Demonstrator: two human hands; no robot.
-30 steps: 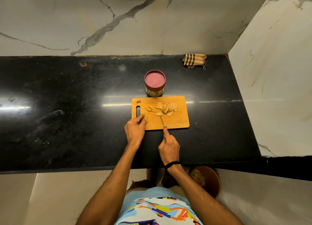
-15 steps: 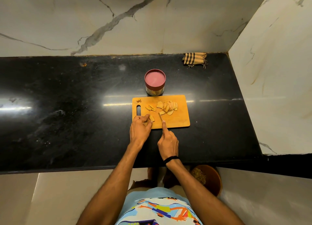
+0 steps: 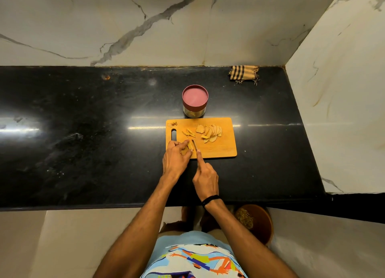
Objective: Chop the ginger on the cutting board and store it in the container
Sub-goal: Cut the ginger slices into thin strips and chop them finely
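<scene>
Left hand (image 3: 176, 158) curled, pinching ginger piece (image 3: 190, 146) on cutting board (image 3: 220, 148), right hand (image 3: 206, 178) gripping knife (image 3: 194, 144), forefinger straight along blade

Black counter (image 3: 83, 131): board (image 3: 220, 149), container (image 3: 195, 102), cloth (image 3: 244, 73)

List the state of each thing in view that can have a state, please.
container, closed, lid on.
ginger slices, cut, fanned on the cutting board.
ginger piece, held down by left hand.
knife, gripped by right hand, blade at the ginger piece.
cloth, folded.
</scene>
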